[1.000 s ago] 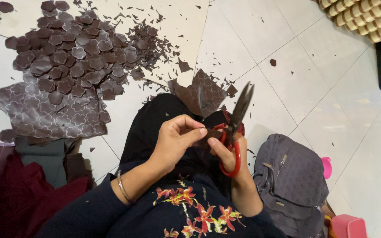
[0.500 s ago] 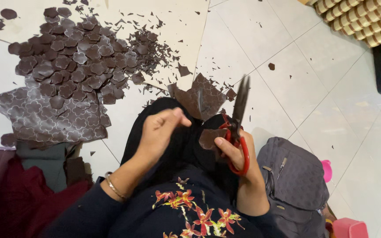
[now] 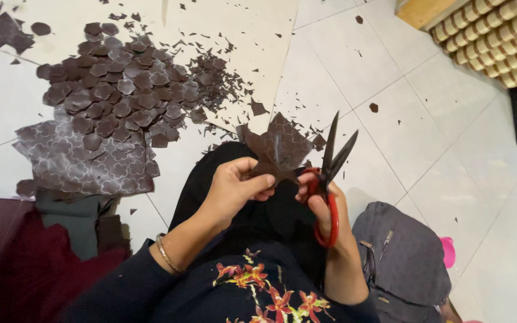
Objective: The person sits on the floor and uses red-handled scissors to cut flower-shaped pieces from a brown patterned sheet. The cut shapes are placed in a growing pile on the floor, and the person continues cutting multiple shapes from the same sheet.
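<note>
While the left hand (image 3: 234, 188) pinches brown fabric (image 3: 279, 149), the right hand (image 3: 324, 206) grips scissors (image 3: 330, 173) pointing up-floor.

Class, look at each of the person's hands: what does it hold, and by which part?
The left hand pinches a dark brown patterned piece by its lower edge. The right hand holds red-handled scissors by the handle loops, blades open.

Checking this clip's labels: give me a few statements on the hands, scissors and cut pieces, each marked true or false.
1. The right hand holds red-handled scissors. True.
2. The scissor blades are closed. False: they stand apart.
3. The left hand holds a dark patterned piece. True.
4. The pile of cut shapes lies to the person's right. False: it lies on the floor to the left.
5. A grey bag sits beside the right arm. True.
</note>
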`<state>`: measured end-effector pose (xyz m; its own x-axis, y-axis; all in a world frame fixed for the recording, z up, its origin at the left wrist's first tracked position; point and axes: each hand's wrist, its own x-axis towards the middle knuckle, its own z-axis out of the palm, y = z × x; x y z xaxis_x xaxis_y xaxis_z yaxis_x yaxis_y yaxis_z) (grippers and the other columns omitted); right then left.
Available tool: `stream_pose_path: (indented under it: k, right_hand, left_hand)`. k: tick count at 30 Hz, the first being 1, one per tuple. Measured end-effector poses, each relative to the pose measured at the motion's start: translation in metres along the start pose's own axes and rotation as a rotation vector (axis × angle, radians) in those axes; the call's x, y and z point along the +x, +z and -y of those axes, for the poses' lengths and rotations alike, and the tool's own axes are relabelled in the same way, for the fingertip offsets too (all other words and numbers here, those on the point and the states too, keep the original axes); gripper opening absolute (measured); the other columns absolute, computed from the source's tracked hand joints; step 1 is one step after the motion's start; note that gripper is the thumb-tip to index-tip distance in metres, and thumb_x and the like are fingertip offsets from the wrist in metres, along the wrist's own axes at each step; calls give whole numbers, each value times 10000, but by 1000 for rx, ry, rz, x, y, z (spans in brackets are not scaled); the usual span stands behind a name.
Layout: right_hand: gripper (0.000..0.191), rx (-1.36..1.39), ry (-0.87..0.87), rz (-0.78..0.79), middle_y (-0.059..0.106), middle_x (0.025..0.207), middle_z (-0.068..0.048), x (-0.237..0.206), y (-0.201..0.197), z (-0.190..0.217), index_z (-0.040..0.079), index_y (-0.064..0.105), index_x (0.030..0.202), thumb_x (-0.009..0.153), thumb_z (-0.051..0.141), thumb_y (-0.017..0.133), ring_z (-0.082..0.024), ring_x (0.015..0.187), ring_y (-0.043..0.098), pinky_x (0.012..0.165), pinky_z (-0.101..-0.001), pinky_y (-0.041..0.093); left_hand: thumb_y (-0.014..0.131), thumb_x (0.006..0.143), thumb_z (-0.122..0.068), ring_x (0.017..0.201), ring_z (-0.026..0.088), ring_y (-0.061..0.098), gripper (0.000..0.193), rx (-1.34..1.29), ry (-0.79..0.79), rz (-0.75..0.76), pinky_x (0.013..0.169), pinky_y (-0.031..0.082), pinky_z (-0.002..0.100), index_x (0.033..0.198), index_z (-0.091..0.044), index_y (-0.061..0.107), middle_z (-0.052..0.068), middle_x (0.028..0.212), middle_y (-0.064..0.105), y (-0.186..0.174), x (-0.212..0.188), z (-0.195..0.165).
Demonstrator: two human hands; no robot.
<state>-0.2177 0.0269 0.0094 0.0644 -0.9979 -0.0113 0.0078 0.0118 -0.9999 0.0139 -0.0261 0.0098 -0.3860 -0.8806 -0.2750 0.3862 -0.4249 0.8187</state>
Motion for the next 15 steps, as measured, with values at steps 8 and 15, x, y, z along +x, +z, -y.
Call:
stream_pose_path:
  k: [8, 15]
  right_hand:
    - [997, -144, 68, 107, 597, 963, -40, -31, 34, -23, -33, 618, 1250, 830, 867, 527, -142, 880, 603, 783, -285, 495]
    - [1098, -279, 63, 222, 563, 905, -49, -30, 46, -15, -47, 616, 1212, 806, 953, 417, -140, 828, 572, 748, -288, 496]
  left_hand:
    - [766, 873, -90, 729, 91, 690, 98, -145, 92, -98, 679, 584, 255, 921, -46, 692, 30, 843, 736, 4, -7, -7]
    - [763, 885, -75, 688, 70, 649, 92, -88, 120, -78, 648, 552, 226, 909, -23, 691, 26, 783, 709, 12, -11, -4]
